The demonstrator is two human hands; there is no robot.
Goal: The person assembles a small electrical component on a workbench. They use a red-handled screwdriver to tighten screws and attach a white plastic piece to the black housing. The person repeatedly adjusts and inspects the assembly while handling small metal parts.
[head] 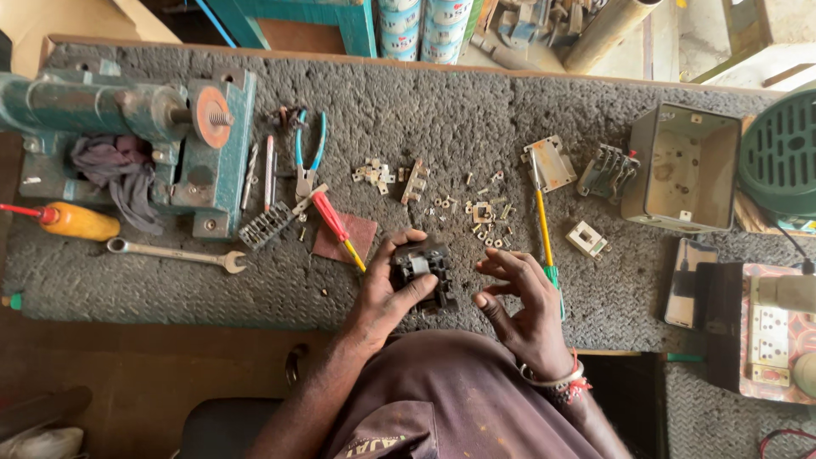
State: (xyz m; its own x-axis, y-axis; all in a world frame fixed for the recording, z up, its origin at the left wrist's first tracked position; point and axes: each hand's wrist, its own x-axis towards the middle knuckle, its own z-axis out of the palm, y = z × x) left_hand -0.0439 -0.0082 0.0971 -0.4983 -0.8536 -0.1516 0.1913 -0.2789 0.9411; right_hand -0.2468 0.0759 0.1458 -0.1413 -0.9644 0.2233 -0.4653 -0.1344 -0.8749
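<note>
A single head-worn camera looks steeply down from close above the bench [476, 119], facing its far edge (the near edge runs under the hands); no second view shares the scene.

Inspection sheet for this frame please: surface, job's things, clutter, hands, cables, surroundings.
Surface: grey textured mat over the bench.
Job's things: black switch block; small metal parts scattered beyond it.
Clutter: bench vise, spanner, pliers, red screwdriver, yellow screwdriver, open metal box.
Hands: left hand grips the block; right hand beside it, fingers curled, empty.
Cables: red wire, bottom right corner.
Surroundings: green fan housing, pipes behind the bench.
</note>
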